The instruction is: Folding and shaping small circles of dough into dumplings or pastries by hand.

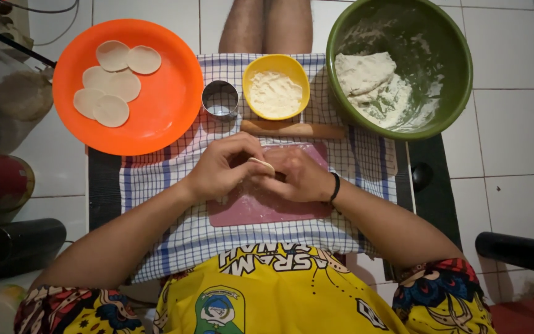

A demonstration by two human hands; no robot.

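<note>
The left hand (220, 170) and the right hand (301, 176) are meeting over a pink board (261, 207), fingers curled around a small piece of dough (262, 163) that both are pinching between them. Most of the dough is lying hidden under the fingers. Beyond the board, a rolling pin (295, 129), a metal ring (220, 99) and a yellow bowl (276, 86) of flour are sitting on the checked cloth (174, 173). An orange plate (168, 93) is carrying dough rounds (112, 83); a green bowl (458, 68) is holding more dough.
</note>
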